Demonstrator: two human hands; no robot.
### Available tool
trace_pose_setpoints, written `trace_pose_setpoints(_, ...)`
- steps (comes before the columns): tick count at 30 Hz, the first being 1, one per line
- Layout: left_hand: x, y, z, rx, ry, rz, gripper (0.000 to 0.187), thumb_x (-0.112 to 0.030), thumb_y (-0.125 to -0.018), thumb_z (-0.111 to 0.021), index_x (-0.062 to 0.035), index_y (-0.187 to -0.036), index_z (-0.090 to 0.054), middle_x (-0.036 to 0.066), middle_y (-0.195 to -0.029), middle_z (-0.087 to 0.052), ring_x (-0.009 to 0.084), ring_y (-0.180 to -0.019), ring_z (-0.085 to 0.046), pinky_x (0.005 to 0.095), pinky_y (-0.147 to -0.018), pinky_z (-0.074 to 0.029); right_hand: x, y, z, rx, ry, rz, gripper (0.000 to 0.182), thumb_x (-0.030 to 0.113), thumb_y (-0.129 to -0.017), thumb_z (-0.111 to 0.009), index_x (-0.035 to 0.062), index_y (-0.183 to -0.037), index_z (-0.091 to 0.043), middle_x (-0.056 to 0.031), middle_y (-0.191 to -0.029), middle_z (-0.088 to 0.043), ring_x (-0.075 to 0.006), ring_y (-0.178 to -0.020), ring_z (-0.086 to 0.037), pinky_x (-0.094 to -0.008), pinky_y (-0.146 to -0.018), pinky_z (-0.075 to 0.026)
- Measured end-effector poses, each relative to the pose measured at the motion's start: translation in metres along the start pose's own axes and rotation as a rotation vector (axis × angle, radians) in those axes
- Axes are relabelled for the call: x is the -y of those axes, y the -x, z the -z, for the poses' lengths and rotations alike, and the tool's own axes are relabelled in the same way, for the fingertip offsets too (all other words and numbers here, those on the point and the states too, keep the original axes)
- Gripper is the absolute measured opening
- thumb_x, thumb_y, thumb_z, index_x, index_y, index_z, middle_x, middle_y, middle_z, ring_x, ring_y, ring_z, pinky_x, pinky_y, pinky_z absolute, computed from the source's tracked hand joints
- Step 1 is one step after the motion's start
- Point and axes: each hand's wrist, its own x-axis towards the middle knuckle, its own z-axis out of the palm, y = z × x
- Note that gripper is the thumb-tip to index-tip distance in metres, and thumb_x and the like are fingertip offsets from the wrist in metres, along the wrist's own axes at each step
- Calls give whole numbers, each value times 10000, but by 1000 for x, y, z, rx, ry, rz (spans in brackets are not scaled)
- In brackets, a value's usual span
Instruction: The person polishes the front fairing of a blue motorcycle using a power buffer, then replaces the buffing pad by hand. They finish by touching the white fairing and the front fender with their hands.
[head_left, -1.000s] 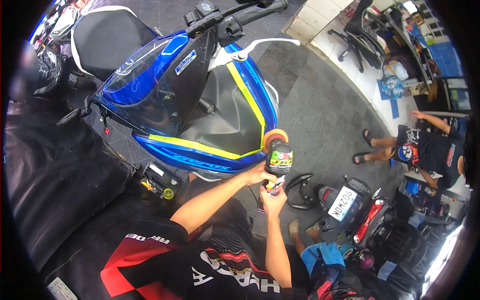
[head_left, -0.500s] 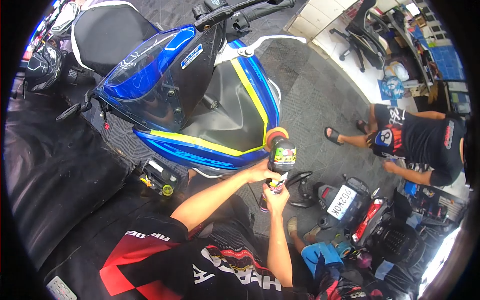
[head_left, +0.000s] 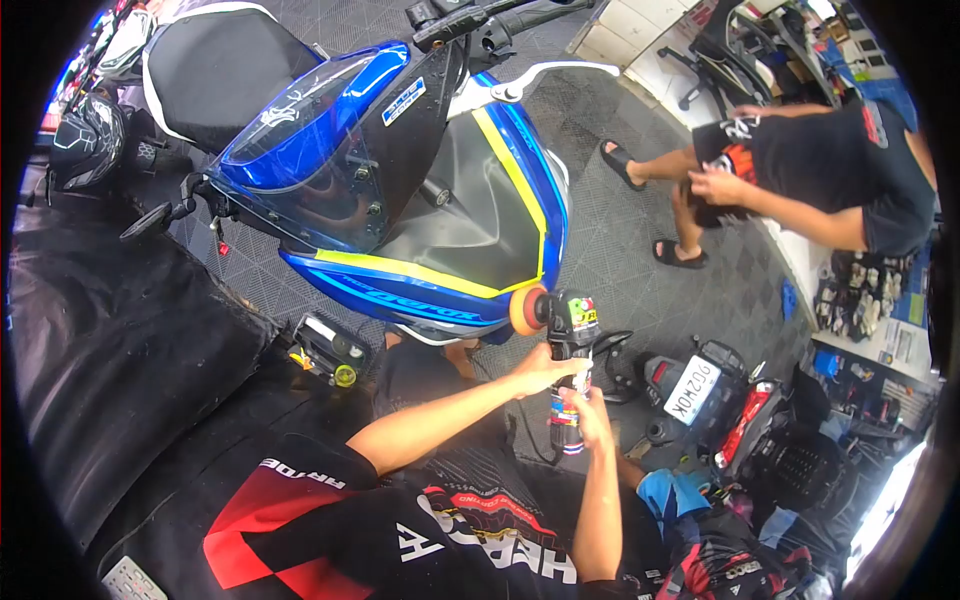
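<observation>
A black handheld polisher (head_left: pixel 572 335) with an orange round pad (head_left: pixel 527 311) is held in both my hands. My left hand (head_left: pixel 545 370) wraps round its upper body, just below the head. Lower on the handle, my right hand (head_left: pixel 590 418) grips it. The pad is at the lower front edge of a blue scooter (head_left: pixel 420 300), close to the blue panel; whether it touches cannot be made out. Yellow-green strips (head_left: pixel 420 272) run along the edges of the scooter's dark centre panel (head_left: pixel 470 205).
A person (head_left: pixel 800 170) in dark clothes stands at the right. Another scooter with a plate (head_left: pixel 691 390) is at lower right, near a person in blue shorts (head_left: pixel 672 492). A black-covered surface (head_left: pixel 100 320) is at left, with a helmet (head_left: pixel 88 140) above it.
Both my hands and the polisher have moved right and slightly down, and the pad now faces left. The person at the right has stepped closer and raised a hand.
</observation>
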Motion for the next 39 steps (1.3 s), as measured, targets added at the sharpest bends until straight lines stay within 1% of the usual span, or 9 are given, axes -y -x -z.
trace_pose_setpoints(11,-26,13,-16,-111,140,49,315,-296,-926,-714,-43,-1106,-658,39,-990,-692,122,-900,-643,324,-803,-530,64,23,-11,-18,114,-229,573,356,-829,-744,-29,-1148,-462,-152,-808,-634,-240,-595,-675,-357,-513,-558)
trace_pose_setpoints(15,-19,24,-27,-229,194,-91,342,-317,-916,-725,-35,-1104,-678,50,-981,-706,115,-897,-647,318,-808,-529,64,23,-4,52,153,-240,515,330,-842,-725,-46,-1111,-498,-164,-765,-650,-248,-591,-679,-365,-512,-567)
trace_pose_setpoints(19,-16,16,-20,-194,39,80,350,-337,-913,-722,-24,-1067,-693,53,-947,-713,121,-843,-657,311,-745,-536,45,14,1,106,28,-217,451,294,-846,-713,-60,-1065,-538,-166,-761,-653,-273,-589,-692,-379,-505,-584)
trace_pose_setpoints(24,6,23,-24,-320,-98,-101,254,-257,-898,-735,-17,-977,-711,65,-804,-726,127,-740,-685,325,-688,-543,-20,9,-5,110,-158,-96,423,296,-879,-647,-48,-1107,-552,-173,-756,-668,-296,-583,-692,-390,-533,-609)
trace_pose_setpoints(28,26,-9,1,-218,-479,138,443,-507,-740,-756,-68,-794,-748,91,-756,-730,189,-730,-710,374,-706,-544,-83,-15,-29,52,-493,-115,557,536,-918,-517,2,-1034,-624,-162,-766,-690,-297,-607,-690,-402,-570,-585)
trace_pose_setpoints(29,33,-17,7,-170,-468,171,564,-522,-693,-786,-28,-959,-726,214,-900,-731,363,-879,-723,432,-791,-551,-82,-20,-40,33,-559,-154,590,574,-918,-491,11,-1007,-641,-160,-759,-692,-296,-613,-692,-406,-580,-583)
trace_pose_setpoints(33,21,13,35,-112,-596,41,551,-474,-719,-793,-13,-1007,-703,222,-927,-722,346,-881,-725,435,-796,-549,-106,-22,-97,-34,-643,-24,592,565,-892,-510,3,-1016,-647,-169,-729,-688,-310,-602,-685,-423,-589,-583)
trace_pose_setpoints(35,1,50,53,-93,-606,-19,542,-440,-737,-793,-9,-1048,-688,218,-940,-721,340,-895,-723,439,-809,-545,-148,-22,-133,-157,-736,37,502,444,-888,-579,36,-1180,-580,-131,-977,-697,-275,-837,-705,-426,-753,-584)
trace_pose_setpoints(39,-18,113,84,-10,-591,-119,620,-312,-760,-814,-1,-1252,-600,176,-1109,-699,262,-1030,-677,403,-921,-517,-177,0,-204,-277,-670,169,531,299,-867,-657,83,-1306,-451,-65,-1101,-608,-224,-970,-651,-409,-857,-549)
